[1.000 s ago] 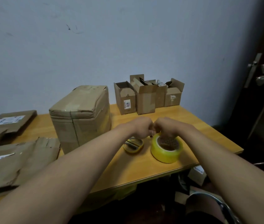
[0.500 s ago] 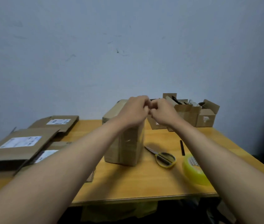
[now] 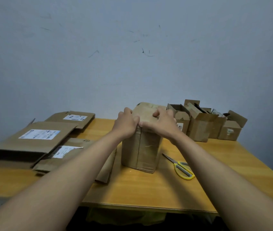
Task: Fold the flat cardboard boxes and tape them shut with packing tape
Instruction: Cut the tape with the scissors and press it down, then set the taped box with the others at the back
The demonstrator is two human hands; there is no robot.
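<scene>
A folded brown cardboard box (image 3: 142, 150) stands upright in the middle of the wooden table (image 3: 149, 194). Both my hands sit on its top near edge. My left hand (image 3: 126, 125) wraps over the top left corner, fingers curled down the far side. My right hand (image 3: 161, 123) lies on the top with bent fingers, its thumb along the front edge. The two thumbs meet above the box's vertical front seam. I cannot make out any strip of tape under the hands. The tape roll is not in view.
Yellow-handled scissors (image 3: 181, 168) lie right of the box, partly under my right forearm. Flat labelled cardboard boxes (image 3: 37, 139) are stacked on the left. Several small open boxes (image 3: 199, 125) line the wall at the back right. The table's front edge (image 3: 149, 207) is near.
My hands, joined in the air above the table half a second ago, have come down onto the box's top front edge. My view has shifted left and the tape roll has left it.
</scene>
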